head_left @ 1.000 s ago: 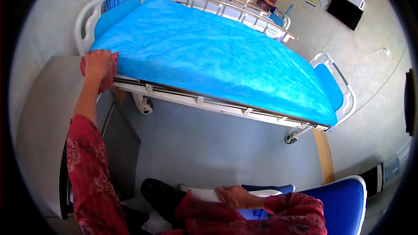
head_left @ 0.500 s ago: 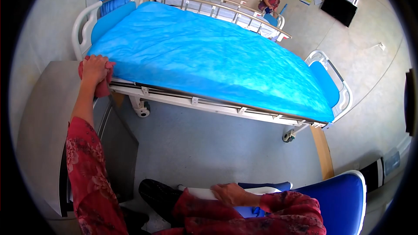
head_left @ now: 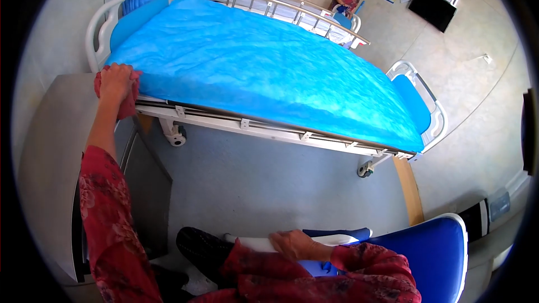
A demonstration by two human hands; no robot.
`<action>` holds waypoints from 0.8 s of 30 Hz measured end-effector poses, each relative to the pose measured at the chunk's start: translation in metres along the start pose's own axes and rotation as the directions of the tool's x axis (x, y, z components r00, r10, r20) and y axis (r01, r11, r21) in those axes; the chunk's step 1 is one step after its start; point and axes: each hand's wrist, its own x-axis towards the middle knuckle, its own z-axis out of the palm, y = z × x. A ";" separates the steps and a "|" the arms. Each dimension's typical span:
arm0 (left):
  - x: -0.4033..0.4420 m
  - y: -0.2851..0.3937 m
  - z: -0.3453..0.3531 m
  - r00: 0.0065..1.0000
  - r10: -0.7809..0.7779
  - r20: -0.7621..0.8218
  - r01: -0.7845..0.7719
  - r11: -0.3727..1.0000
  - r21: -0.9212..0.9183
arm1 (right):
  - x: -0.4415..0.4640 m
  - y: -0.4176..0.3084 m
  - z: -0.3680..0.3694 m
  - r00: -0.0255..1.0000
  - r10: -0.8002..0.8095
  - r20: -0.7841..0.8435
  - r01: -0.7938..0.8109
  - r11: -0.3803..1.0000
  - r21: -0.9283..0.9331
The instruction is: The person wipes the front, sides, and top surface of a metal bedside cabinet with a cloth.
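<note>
A crumpled red cloth [head_left: 128,100] is bunched under my left hand [head_left: 116,82], whose fingers are wrapped over it. That hand is at the back corner of a grey metal bedside cabinet [head_left: 50,134], right beside the near edge of a hospital bed [head_left: 258,126] spread with a bright blue sheet [head_left: 247,62]. Low in front of my body is my right hand [head_left: 295,244], its fingers curled in loosely. It lies close to a white armrest [head_left: 258,243] of a blue chair [head_left: 421,258]; nothing shows in it.
Behind the near bed stands a second bed with metal side rails [head_left: 292,8]. At the far wall a person [head_left: 348,1] in a red patterned top is near that bed's foot. A black screen [head_left: 432,9] hangs on the wall. A caster wheel [head_left: 365,169] supports the near bed.
The whole view has shifted slightly, so the scene sits a little up and left. My left hand stays on the red cloth at the cabinet corner. My right hand has hardly moved.
</note>
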 end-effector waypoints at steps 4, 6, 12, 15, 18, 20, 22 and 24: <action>0.005 0.000 0.005 0.999 -0.005 0.041 0.004 1.000 0.021 | -0.001 0.000 0.003 0.999 0.031 -0.007 -0.031 1.000 0.002; 0.007 0.002 0.007 0.998 -0.062 0.033 0.061 0.997 0.042 | -0.002 -0.002 0.002 0.999 0.019 -0.027 -0.019 1.000 0.004; 0.009 -0.016 0.023 0.993 0.110 -0.036 -0.107 0.991 0.078 | -0.002 0.008 0.015 0.998 0.057 -0.036 -0.060 0.994 -0.091; 0.005 -0.018 0.009 0.976 0.209 0.061 -0.215 0.970 0.116 | 0.000 0.027 0.039 0.994 0.066 -0.084 -0.078 0.987 -0.144; -0.013 -0.024 0.004 0.906 0.422 0.012 -0.419 0.893 0.166 | 0.006 0.012 0.027 0.990 0.053 -0.134 -0.075 0.984 -0.159; -0.031 -0.016 -0.022 0.889 0.422 0.177 -0.451 0.873 0.186 | 0.005 0.017 0.029 0.986 -0.009 -0.164 -0.015 0.990 -0.143; -0.041 -0.013 -0.026 0.861 0.439 0.255 -0.488 0.856 0.173 | 0.007 0.011 0.024 0.983 -0.017 -0.184 -0.001 0.995 -0.101; -0.049 -0.020 -0.019 0.826 0.467 0.315 -0.530 0.834 0.154 | 0.006 0.009 0.024 0.975 -0.009 -0.220 -0.004 0.998 -0.061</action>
